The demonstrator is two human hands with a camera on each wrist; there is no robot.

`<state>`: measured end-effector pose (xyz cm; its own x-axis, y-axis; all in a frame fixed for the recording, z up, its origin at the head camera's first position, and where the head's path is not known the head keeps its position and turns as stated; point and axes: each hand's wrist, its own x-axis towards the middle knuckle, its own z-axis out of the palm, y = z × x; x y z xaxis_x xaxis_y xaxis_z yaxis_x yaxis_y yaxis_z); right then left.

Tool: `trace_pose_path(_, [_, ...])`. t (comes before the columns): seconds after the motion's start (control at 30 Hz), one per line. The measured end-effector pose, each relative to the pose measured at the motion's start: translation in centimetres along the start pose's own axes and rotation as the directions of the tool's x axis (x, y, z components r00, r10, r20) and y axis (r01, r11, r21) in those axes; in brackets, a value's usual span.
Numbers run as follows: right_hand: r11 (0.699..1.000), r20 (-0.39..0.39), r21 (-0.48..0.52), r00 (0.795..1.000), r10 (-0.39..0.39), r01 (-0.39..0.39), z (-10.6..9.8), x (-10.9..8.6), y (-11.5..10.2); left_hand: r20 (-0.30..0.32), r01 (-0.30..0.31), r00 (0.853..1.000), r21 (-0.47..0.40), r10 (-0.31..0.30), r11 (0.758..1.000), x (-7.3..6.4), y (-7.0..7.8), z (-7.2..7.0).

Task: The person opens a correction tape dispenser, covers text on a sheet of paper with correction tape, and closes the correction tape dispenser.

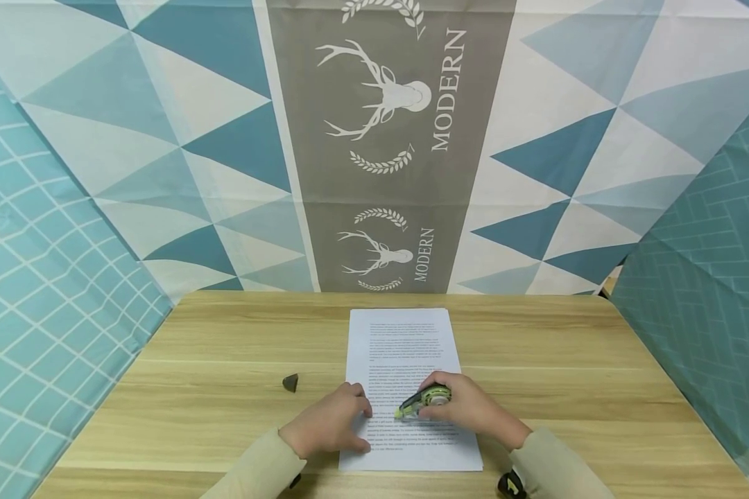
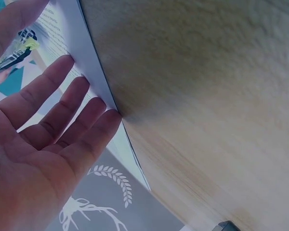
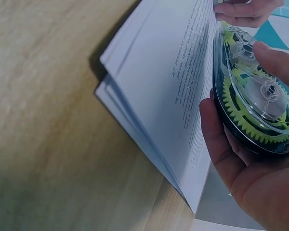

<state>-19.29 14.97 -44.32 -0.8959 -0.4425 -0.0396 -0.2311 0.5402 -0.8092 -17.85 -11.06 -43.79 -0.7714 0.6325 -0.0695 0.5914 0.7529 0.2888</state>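
A stack of printed paper sheets (image 1: 406,346) lies on the wooden table. My right hand (image 1: 468,409) grips a correction tape (image 1: 426,400) with a clear case and green gears (image 3: 257,98). Its tip overlaps a line of print in the lower half of the top sheet. My left hand (image 1: 333,423) rests at the left edge of the sheets, its fingertips touching the paper. In the left wrist view its loosely bent fingers (image 2: 62,110) hold nothing. The right wrist view shows the sheets' lower corners fanned slightly apart.
Left of the paper, a small dark wedge-shaped piece (image 1: 290,382) lies on the table (image 1: 225,346). Patterned cloth (image 1: 387,152) hangs behind the table's far edge, with further blue-green cloth (image 1: 711,242) at the sides.
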Motion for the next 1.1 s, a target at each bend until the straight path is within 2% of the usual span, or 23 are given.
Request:
trace_pose_path(0.57, [0.998, 0.007, -0.058, 1.000, -0.028, 0.029, 0.34, 0.14, 0.17, -0.003, 0.008, 1.000, 0.007, -0.008, 1.000, 0.02, -0.03, 0.04])
trace_pose_path(1.1, [0.998, 0.002, -0.067, 1.000, -0.014, 0.014, 0.11, 0.54, 0.22, 0.003, 0.010, 1.000, -0.003, -0.010, 1.000, 0.11, -0.04, -0.10])
